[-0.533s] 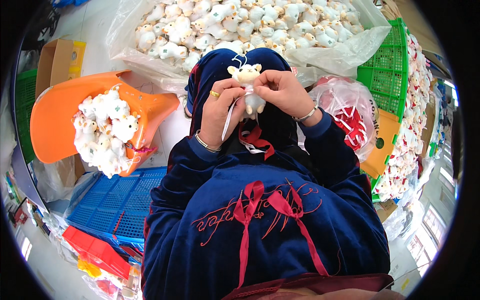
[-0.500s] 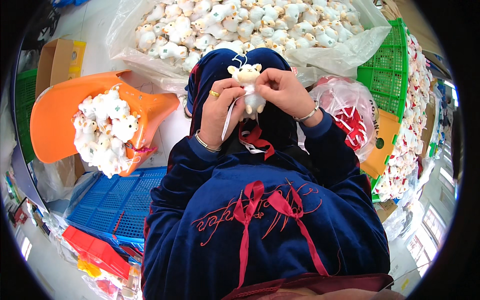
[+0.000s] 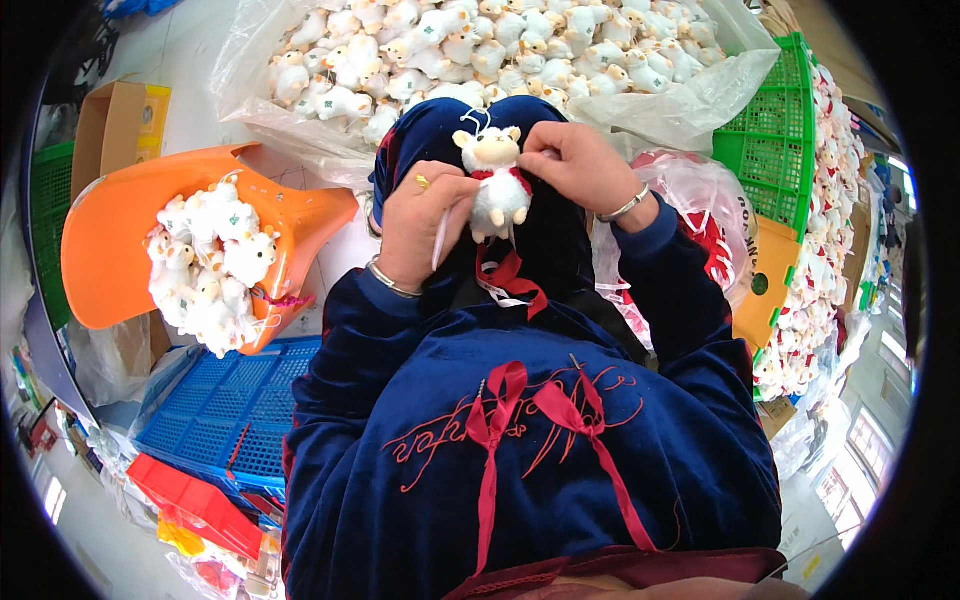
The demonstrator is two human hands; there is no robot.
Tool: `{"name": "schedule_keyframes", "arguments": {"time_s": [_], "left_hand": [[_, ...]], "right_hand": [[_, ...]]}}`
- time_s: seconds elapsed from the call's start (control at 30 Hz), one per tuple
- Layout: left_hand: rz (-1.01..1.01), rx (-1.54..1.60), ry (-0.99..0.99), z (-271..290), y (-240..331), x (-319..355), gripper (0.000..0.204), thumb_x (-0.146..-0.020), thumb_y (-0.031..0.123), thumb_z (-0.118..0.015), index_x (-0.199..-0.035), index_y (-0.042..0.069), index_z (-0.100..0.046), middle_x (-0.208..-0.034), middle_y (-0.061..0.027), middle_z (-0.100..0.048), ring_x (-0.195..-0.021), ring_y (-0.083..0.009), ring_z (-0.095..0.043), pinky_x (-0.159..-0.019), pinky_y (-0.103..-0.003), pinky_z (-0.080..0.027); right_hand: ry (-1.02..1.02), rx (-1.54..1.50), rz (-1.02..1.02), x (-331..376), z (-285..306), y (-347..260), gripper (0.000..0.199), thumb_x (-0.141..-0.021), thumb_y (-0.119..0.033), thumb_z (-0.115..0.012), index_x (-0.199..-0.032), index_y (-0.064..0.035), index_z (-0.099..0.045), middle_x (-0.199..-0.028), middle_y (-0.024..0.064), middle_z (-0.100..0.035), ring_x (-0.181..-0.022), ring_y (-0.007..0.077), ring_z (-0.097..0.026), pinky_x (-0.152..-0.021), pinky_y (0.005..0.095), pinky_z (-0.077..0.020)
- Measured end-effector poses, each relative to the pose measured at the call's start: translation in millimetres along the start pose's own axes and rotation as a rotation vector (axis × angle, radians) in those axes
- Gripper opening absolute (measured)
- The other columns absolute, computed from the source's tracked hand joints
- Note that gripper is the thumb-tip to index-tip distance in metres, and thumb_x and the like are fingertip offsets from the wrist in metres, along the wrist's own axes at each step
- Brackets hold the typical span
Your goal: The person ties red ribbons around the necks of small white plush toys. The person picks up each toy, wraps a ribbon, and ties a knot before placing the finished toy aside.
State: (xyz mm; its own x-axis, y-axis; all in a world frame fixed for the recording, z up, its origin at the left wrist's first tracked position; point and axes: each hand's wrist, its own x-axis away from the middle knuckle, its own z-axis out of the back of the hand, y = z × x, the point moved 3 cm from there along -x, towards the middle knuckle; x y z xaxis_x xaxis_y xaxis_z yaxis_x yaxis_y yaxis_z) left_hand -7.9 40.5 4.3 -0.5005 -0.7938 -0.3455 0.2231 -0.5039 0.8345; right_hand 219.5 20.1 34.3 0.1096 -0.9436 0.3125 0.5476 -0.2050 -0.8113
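Note:
A small white plush sheep point(image 3: 497, 205) with a cream face and a white hanging loop on its head is upright over my lap, facing me. Red cloth point(image 3: 483, 175) now shows around its shoulders. My left hand point(image 3: 428, 215), with a ring on one finger, is closed at the sheep's left side in the picture, and a white ribbon point(image 3: 441, 238) hangs down from its fingers. At the sheep's other shoulder, my right hand point(image 3: 585, 172) pinches at the edge of the red cloth; its fingertips partly hide what they grip. Below, a red cloth piece with white ribbon point(image 3: 508, 283) lies on my lap.
Many plush sheep point(image 3: 480, 50) fill a clear plastic bag point(image 3: 690, 115) ahead. An orange chair point(image 3: 105, 245) on the left bears several more. To the right are a bag of red pieces point(image 3: 715, 235) and a green crate point(image 3: 775, 120); blue crates point(image 3: 235, 400) stand at lower left.
Red cloth has come into view on the sheep's shoulders. My hands have moved apart, the left one outward to the left, the right outward to the right, uncovering the sheep's body.

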Motion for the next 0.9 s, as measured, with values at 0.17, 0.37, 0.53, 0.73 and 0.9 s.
{"name": "schedule_keyframes", "arguments": {"time_s": [0.17, 0.37, 0.53, 0.73, 0.9], "left_hand": [[0.071, -0.011, -0.040, 4, -3, 5, 0.019, -0.081, -0.002, -0.076, -0.097, 0.007, -0.072, -0.093, -0.0071, -0.067, -0.088, -0.0249, -0.068, -0.075, -0.034, -0.055], [0.133, 0.057, -0.096, 7, 3, 2, 0.015, -0.083, -0.005, -0.074, -0.095, 0.002, -0.069, -0.094, -0.0095, -0.066, -0.088, -0.0253, -0.066, -0.077, -0.033, -0.053], [0.082, 0.332, -0.547, 18, 22, 3, 0.018, -0.082, 0.009, -0.078, -0.098, 0.004, -0.070, -0.097, -0.0081, -0.069, -0.092, -0.0240, -0.067, -0.080, -0.034, -0.053], [0.854, 0.472, -0.366, 64, 8, -13, 0.031, -0.100, 0.028, -0.065, -0.102, -0.003, -0.072, -0.079, -0.0017, -0.068, -0.061, -0.0064, -0.059, -0.059, -0.022, -0.047], [0.716, 0.358, -0.333, 4, 10, -2, 0.028, -0.095, 0.023, -0.072, -0.101, -0.004, -0.070, -0.077, -0.0037, -0.070, -0.061, -0.0077, -0.062, -0.055, -0.025, -0.049]], "right_hand": [[0.093, -0.051, -0.059, 9, -7, 2, 0.027, -0.092, -0.020, -0.074, -0.079, -0.0002, -0.062, -0.062, -0.0016, -0.050, -0.060, 0.0067, -0.043, -0.053, 0.0282, -0.0365], [0.186, 0.130, -0.068, 5, -15, -5, 0.049, -0.080, -0.039, -0.084, -0.070, -0.0001, -0.057, -0.058, 0.0049, -0.048, -0.056, 0.0129, -0.043, -0.051, 0.0332, -0.0368], [0.182, 0.218, -0.068, 3, -14, -5, 0.053, -0.077, -0.046, -0.082, -0.069, 0.0004, -0.058, -0.061, 0.0128, -0.053, -0.057, 0.0241, -0.049, -0.054, 0.0389, -0.0407], [0.219, 0.239, -0.053, 7, -15, -9, 0.052, -0.077, -0.043, -0.084, -0.068, 0.0005, -0.056, -0.057, 0.0118, -0.050, -0.052, 0.0198, -0.046, -0.051, 0.0373, -0.0394], [0.242, 0.236, -0.015, 8, -18, -5, 0.050, -0.079, -0.042, -0.083, -0.070, 0.0000, -0.057, -0.057, 0.0109, -0.050, -0.052, 0.0207, -0.048, -0.051, 0.0366, -0.0404]]}}
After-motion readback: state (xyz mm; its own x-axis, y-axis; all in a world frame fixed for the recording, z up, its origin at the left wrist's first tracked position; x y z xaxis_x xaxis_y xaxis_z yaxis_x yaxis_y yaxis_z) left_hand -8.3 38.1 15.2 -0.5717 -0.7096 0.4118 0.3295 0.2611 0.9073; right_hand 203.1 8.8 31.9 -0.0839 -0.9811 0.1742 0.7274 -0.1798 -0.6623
